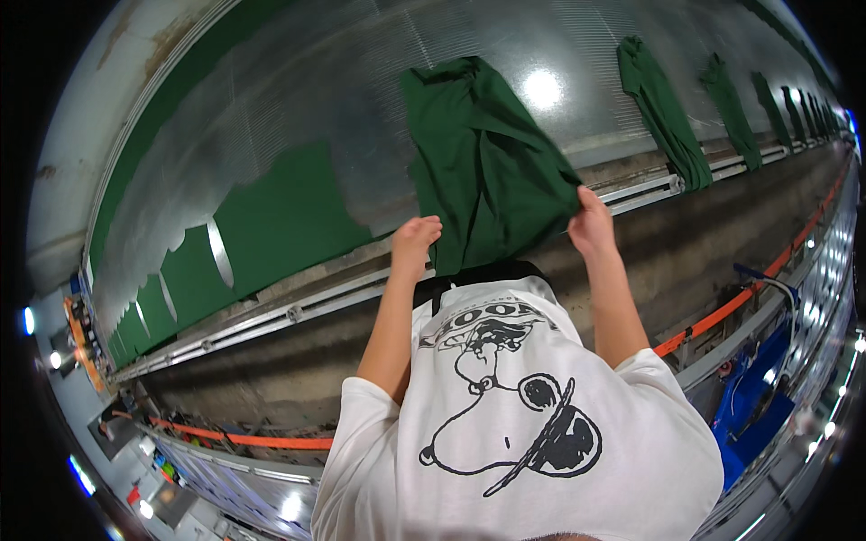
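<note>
A dark green piece of cloth (483,162) is in front of me, rumpled and creased, its far part lying on the metal table (361,99). Its near part hangs past the table's front edge toward my waist. At the cloth's left edge, my left hand (418,243) has its fingers closed on the fabric. My right hand (591,224) pinches the right side of the same piece, slightly higher and well apart from the left. Folds run between the two hands.
Flat green cloth panels (289,212) cover the table to the left. More bunched green pieces (663,117) lie at intervals along its right. A metal rail (298,311) follows the front edge. Behind me run an orange bar (704,329) and a blue machine part (753,406).
</note>
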`<control>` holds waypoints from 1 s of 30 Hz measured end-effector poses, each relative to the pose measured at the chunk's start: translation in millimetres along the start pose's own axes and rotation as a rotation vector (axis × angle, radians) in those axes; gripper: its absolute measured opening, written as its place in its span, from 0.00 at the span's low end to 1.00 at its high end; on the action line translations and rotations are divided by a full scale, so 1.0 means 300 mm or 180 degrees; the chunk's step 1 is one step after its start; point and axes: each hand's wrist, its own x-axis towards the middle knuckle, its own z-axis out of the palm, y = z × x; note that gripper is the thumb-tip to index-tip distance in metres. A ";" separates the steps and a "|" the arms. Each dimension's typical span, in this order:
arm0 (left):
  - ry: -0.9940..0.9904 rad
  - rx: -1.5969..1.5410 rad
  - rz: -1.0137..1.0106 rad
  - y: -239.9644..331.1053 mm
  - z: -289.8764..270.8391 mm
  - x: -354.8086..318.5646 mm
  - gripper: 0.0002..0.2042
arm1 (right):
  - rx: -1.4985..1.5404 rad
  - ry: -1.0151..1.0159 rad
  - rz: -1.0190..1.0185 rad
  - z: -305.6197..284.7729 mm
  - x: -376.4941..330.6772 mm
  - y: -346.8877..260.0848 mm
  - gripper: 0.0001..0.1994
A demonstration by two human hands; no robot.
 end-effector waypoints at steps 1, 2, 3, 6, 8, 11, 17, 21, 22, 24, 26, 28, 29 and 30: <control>0.0101 -0.1009 -0.0047 -0.023 -0.031 -0.034 0.17 | -0.0072 0.0065 0.0171 -0.034 -0.003 -0.037 0.13; 0.0194 -0.2028 -0.0070 -0.043 -0.053 -0.066 0.18 | -0.0155 0.0133 0.0328 -0.065 -0.013 -0.079 0.14; 0.0466 -0.1620 -0.0210 -0.056 -0.078 -0.089 0.18 | -0.0355 0.0157 0.0522 -0.075 -0.025 -0.116 0.16; 0.1072 -0.0475 -0.0545 -0.066 -0.094 -0.121 0.18 | -0.0694 0.0314 0.1003 0.003 -0.101 -0.204 0.18; 0.1140 0.0214 -0.0631 -0.032 -0.048 -0.045 0.18 | -0.1180 -0.0015 0.0796 -0.031 -0.077 -0.192 0.17; 0.0310 0.2439 -0.0609 0.005 0.034 0.077 0.16 | -0.1399 -0.0191 0.0672 -0.006 -0.034 -0.209 0.11; -0.0206 -0.2190 0.0280 0.064 0.016 -0.134 0.27 | -0.0460 -0.0377 0.0284 0.033 -0.044 -0.377 0.12; -0.1075 -0.3414 -0.1114 0.040 -0.043 -0.327 0.36 | -0.0812 -0.0355 0.1284 -0.060 -0.090 -0.335 0.15; -0.1253 -0.3428 -0.1221 -0.022 -0.042 -0.299 0.38 | -0.1099 -0.0405 0.1275 -0.082 -0.084 -0.323 0.17; -0.1494 -0.3285 -0.1360 -0.046 -0.022 -0.241 0.41 | -0.1658 -0.0458 0.1229 -0.123 -0.078 -0.302 0.19; -0.1592 -0.3002 -0.1392 -0.026 0.041 -0.171 0.40 | -0.1201 -0.0532 0.1423 -0.156 -0.038 -0.287 0.20; -0.1763 -0.2255 -0.1671 -0.019 0.079 -0.171 0.37 | -0.1124 -0.0353 0.1761 -0.064 -0.054 -0.298 0.20; -0.1841 -0.1850 -0.1836 -0.033 0.088 -0.175 0.35 | -0.1371 -0.0299 0.1901 -0.038 -0.070 -0.311 0.20; -0.1932 -0.1422 -0.2003 0.010 0.116 -0.184 0.33 | -0.1568 -0.0376 0.1935 -0.051 -0.071 -0.315 0.21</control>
